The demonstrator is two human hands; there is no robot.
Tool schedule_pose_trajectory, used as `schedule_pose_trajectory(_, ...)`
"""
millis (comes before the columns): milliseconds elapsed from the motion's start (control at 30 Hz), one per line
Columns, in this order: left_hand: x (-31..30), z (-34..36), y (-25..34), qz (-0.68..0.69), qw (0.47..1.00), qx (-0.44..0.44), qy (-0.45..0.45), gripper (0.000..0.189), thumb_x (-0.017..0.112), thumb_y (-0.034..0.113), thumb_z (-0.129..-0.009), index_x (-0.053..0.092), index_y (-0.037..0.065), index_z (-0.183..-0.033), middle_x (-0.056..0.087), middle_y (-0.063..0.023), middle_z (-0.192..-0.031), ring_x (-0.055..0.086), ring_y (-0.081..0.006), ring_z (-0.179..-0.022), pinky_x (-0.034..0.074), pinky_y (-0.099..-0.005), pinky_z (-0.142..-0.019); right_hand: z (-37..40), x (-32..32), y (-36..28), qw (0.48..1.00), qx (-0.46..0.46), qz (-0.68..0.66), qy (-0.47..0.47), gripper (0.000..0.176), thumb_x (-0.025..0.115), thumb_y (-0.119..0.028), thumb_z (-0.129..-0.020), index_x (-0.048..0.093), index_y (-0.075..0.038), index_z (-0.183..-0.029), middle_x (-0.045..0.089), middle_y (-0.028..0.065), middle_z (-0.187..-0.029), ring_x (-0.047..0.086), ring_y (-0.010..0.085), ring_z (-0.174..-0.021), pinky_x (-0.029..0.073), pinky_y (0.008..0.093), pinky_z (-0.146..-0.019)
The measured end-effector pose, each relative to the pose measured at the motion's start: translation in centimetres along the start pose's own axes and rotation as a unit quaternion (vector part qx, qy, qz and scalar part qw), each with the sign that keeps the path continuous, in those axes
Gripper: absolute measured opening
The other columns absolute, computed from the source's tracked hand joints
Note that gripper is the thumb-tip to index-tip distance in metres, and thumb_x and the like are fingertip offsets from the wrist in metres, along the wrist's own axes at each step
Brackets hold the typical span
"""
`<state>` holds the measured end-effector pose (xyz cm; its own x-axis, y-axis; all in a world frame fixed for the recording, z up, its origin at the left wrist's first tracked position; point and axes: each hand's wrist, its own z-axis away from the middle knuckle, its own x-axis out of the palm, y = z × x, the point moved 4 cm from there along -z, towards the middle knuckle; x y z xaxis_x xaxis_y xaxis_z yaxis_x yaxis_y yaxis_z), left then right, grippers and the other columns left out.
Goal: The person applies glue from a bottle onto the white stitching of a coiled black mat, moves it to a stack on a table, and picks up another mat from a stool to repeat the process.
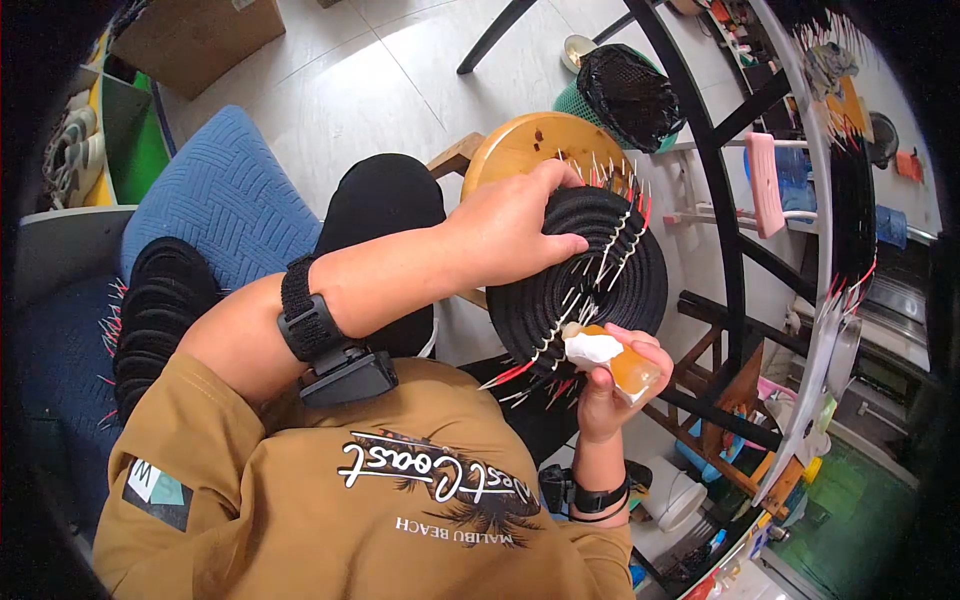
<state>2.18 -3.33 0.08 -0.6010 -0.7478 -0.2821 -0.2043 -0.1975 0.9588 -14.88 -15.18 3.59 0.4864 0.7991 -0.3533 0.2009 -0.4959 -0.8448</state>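
Observation:
A round black coil [510, 305], wound in many concentric layers, rests upright against a round wooden stool [500, 150]. Red and white wire ends [640, 205] stick out along its edge, and twisted pale strands [545, 345] run across its face. My left hand [520, 225] grips the coil's upper left, thumb over the face and fingers partly hidden behind the rim. In my right hand [645, 360] is a small clear bottle [635, 372] with amber contents and a white label, its tip pointing at the strands low on the coil.
A blue cushion [215, 185] and more black coils [165, 310] with wire ends lie at the left. Behind the stool stands a green bin [630, 95] lined with a black bag. A black metal frame [725, 200] rises at the right, and a cardboard box [205, 40] sits far left.

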Motion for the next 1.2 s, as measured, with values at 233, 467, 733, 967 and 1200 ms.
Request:
schedule_pose_trajectory(233, -0.15, 0.03, 0.03, -0.004, 1.000, -0.006, -0.003, 0.051, 0.070, 0.028, -0.073, 0.046, 0.005, -0.112, 0.064, -0.0149, -0.086, 0.063, -0.0273, -0.081, 0.048, -0.0352, -0.073, -0.17, 0.19, -0.05, 1.000, -0.006, -0.004, -0.004, 0.052, 0.067, -0.037, -0.079, 0.037, -0.008, -0.111, 0.053, 0.0146, -0.097, 0.053, 0.0214, -0.092, 0.045, 0.0314, -0.081)
schedule_pose_trajectory(467, -0.05, -0.08, 0.00, -0.001, 1.000, 0.009, 0.005, 0.049, 0.070, 0.025, -0.073, 0.047, 0.005, -0.111, 0.064, -0.0151, -0.087, 0.063, -0.0259, -0.081, 0.048, -0.0342, -0.072, -0.03, 0.08, -0.08, 1.000, -0.005, -0.010, -0.001, 0.053, 0.067, -0.035, -0.078, 0.037, -0.008, -0.112, 0.052, 0.0145, -0.097, 0.053, 0.0217, -0.092, 0.045, 0.0317, -0.081)
schedule_pose_trajectory(733, -0.27, 0.01, 0.23, -0.003, 1.000, -0.010, -0.003, 0.049, 0.070, 0.024, -0.073, 0.047, 0.006, -0.112, 0.064, -0.0146, -0.086, 0.063, -0.0266, -0.081, 0.048, -0.0348, -0.073, -0.27, 0.25, 0.04, 1.000, -0.009, -0.011, -0.001, 0.053, 0.067, -0.036, -0.079, 0.037, -0.007, -0.111, 0.053, 0.0149, -0.097, 0.052, 0.0212, -0.092, 0.044, 0.0311, -0.081)
schedule_pose_trajectory(967, -0.19, -0.02, 0.10, 0.002, 1.000, -0.005, -0.005, 0.050, 0.070, 0.026, -0.073, 0.047, 0.006, -0.112, 0.063, -0.0157, -0.089, 0.062, -0.0276, -0.084, 0.047, -0.0353, -0.075, -0.20, 0.13, -0.02, 1.000, 0.008, -0.014, 0.000, 0.053, 0.067, -0.037, -0.079, 0.037, -0.007, -0.111, 0.052, 0.0153, -0.097, 0.053, 0.0214, -0.092, 0.044, 0.0313, -0.081)
schedule_pose_trajectory(1200, -0.47, 0.11, 0.71, -0.005, 1.000, -0.020, -0.013, 0.052, 0.071, 0.028, -0.073, 0.046, 0.006, -0.113, 0.063, -0.0161, -0.090, 0.061, -0.0281, -0.087, 0.047, -0.0359, -0.077, -0.31, -0.18, 0.33, 1.000, 0.015, -0.019, 0.009, 0.054, 0.071, -0.031, -0.076, 0.037, -0.006, -0.108, 0.055, 0.0145, -0.097, 0.056, 0.0211, -0.087, 0.047, 0.0307, -0.078)
